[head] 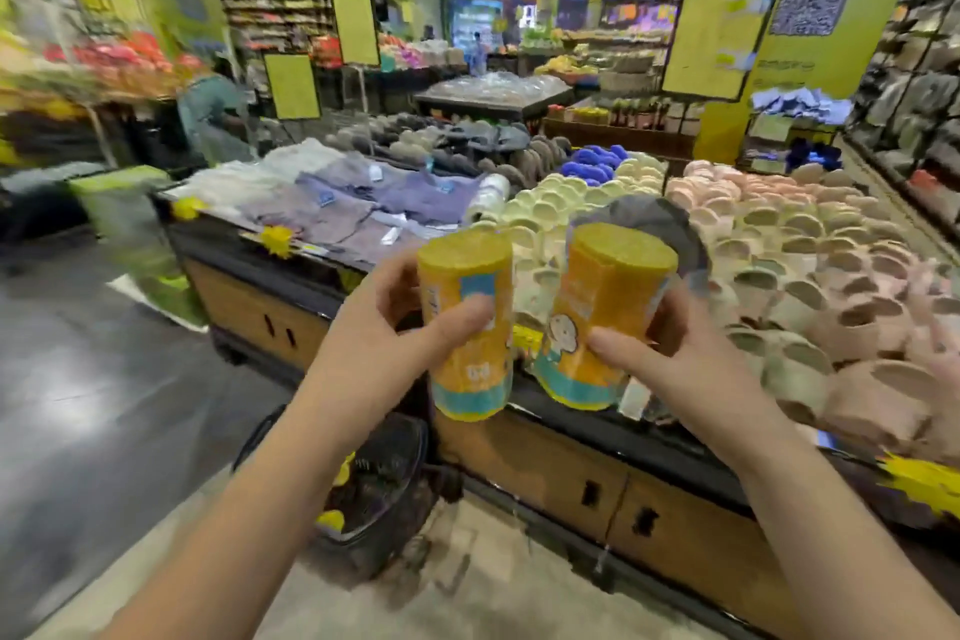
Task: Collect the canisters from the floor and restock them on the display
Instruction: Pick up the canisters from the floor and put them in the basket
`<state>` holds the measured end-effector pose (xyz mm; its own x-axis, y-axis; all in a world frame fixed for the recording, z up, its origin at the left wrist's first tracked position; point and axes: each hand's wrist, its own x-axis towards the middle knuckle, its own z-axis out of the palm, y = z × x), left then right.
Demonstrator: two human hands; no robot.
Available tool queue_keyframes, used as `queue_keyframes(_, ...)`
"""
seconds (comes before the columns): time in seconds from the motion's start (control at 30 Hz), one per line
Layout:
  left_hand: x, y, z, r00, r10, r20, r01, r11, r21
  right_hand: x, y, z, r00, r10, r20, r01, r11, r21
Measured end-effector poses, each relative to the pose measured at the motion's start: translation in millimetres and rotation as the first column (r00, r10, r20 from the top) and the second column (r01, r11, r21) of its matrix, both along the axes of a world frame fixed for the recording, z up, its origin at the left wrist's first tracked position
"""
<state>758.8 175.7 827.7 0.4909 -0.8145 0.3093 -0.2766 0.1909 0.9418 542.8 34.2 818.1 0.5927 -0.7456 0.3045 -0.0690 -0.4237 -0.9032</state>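
Note:
My left hand (387, 333) grips a yellow canister (467, 369) with a teal band at its base and a yellow lid. Another yellow canister (597, 296), printed with a cartoon figure, is held in my right hand (670, 353). Both canisters are upright, side by side at chest height, in front of the wooden display table (545, 468). The picture is blurred by motion.
A black mesh basket (384, 489) with yellow items inside stands on the floor below my left arm. The display table carries folded clothes (363, 203) on the left and several rows of pastel slippers (810, 276) on the right. A person (213, 120) bends at the far left.

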Motion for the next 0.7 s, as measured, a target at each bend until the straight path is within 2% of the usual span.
queue_keyframes(0.2, 94, 21, -38, 0.972, 0.228, -0.051, -0.226, 0.973, 0.039, 127, -28, -41, 0.979, 0.176, -0.106, -0.178, 0.984, -0.010)
queue_keyframes(0.4, 166, 11, -67, 0.923, 0.384, 0.009, -0.381, 0.913, 0.144, 233, -76, -76, 0.907, 0.367, -0.208, -0.378, 0.925, -0.017)
queue_keyframes(0.7, 248, -29, -96, 0.865, 0.502, 0.014, -0.495, 0.848, 0.190, 348, -137, -96, 0.816, 0.546, -0.189, -0.561, 0.827, -0.037)
